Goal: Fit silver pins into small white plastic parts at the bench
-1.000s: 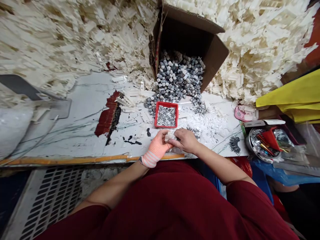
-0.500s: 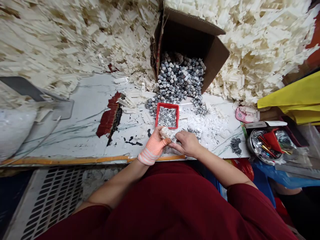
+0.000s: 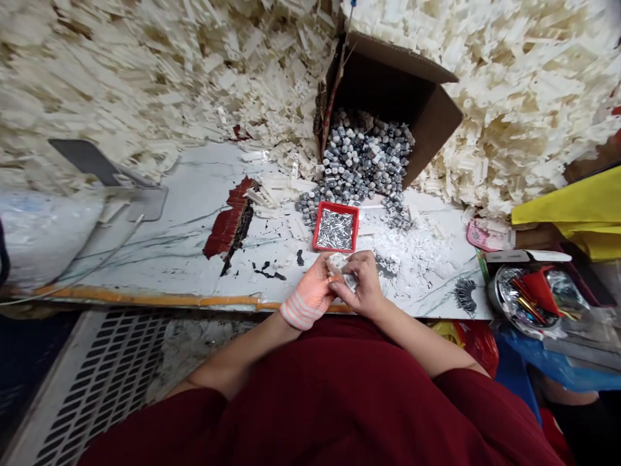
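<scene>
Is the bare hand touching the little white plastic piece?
Touching. The head view shows the bare right hand with its fingers pressed on the white plastic piece, which the gloved left hand also holds.

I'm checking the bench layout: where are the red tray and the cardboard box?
red tray (image 3: pixel 339 205), head view, on its top rim
cardboard box (image 3: pixel 434 129), head view, on its right flap

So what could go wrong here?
The red tray of small metal pins sits just beyond the hands, so a bump might spill them. The bare right hand could get poked; the left hand wears an orange glove. The grey pieces might slide further from the tipped cardboard box.
</scene>
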Motion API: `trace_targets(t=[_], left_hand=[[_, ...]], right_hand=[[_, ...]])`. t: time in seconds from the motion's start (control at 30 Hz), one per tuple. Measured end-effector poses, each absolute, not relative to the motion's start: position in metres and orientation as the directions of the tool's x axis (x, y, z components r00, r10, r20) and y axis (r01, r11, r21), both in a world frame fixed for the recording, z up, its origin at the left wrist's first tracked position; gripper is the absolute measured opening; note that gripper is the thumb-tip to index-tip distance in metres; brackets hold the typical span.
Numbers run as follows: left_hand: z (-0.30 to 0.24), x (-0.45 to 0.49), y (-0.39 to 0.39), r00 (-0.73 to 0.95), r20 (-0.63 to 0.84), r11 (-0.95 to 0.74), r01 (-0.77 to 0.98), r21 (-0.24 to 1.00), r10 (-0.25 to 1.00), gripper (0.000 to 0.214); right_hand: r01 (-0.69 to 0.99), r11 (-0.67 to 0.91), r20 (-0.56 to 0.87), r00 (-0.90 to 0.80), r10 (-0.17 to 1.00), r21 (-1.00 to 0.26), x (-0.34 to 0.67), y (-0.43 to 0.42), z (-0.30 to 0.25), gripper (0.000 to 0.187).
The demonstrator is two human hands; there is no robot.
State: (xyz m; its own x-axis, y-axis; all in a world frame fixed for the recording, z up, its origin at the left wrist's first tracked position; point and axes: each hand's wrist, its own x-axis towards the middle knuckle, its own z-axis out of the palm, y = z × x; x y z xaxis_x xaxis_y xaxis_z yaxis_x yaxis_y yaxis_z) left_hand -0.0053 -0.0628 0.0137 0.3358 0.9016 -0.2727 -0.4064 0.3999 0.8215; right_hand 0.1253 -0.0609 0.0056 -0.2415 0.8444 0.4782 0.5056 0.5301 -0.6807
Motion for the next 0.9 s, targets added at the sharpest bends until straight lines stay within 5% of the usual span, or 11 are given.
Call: trace_targets(t=[0.1, 0.17, 0.3, 0.43, 0.57, 0.73, 0.9], left_hand=[[0.016, -0.025, -0.055, 0.356, -0.258, 0.362, -0.265, 0.894, 0.898, 0.041], [0.020, -0.058, -0.045, 0.472, -0.261, 0.291, 0.009, 0.957, 0.842, 0.036], [0.032, -0.140, -0.024, 0.628, -0.496, 0.097, 0.558, 0.824, 0.600, 0.017], [0.027, -0.163, 0.000, 0.291, -0.363, -0.021, 0.805, 0.593, 0.885, 0.024], [-0.007, -0.130, 0.022, 0.052, -0.160, 0.049, 0.822, 0.568, 0.986, 0.039], [-0.037, -0.106, 0.017, 0.041, -0.190, 0.087, 0.780, 0.619, 0.981, 0.049], [-0.027, -0.116, -0.002, -0.026, -0.244, 0.205, 0.636, 0.744, 0.969, 0.035]], right_hand=[[0.482, 0.537, 0.481, -0.246, 0.841, -0.692, 0.124, -0.067, -0.004, 0.025], [0.409, 0.556, 0.441, -0.345, 0.829, -0.724, 0.127, -0.072, -0.012, 0.030], [0.380, 0.468, 0.298, -0.426, 0.854, -0.798, 0.144, -0.074, -0.023, 0.028], [0.553, 0.315, 0.206, -0.250, 0.946, -0.772, 0.176, -0.058, -0.021, 0.013], [0.724, 0.187, 0.172, -0.096, 0.981, -0.664, 0.218, -0.038, -0.007, 0.014], [0.828, 0.010, -0.085, -0.070, 0.994, -0.561, 0.260, -0.030, -0.010, 0.006], [0.860, 0.025, -0.263, -0.184, 0.947, -0.510, 0.253, -0.012, -0.030, 0.014]])
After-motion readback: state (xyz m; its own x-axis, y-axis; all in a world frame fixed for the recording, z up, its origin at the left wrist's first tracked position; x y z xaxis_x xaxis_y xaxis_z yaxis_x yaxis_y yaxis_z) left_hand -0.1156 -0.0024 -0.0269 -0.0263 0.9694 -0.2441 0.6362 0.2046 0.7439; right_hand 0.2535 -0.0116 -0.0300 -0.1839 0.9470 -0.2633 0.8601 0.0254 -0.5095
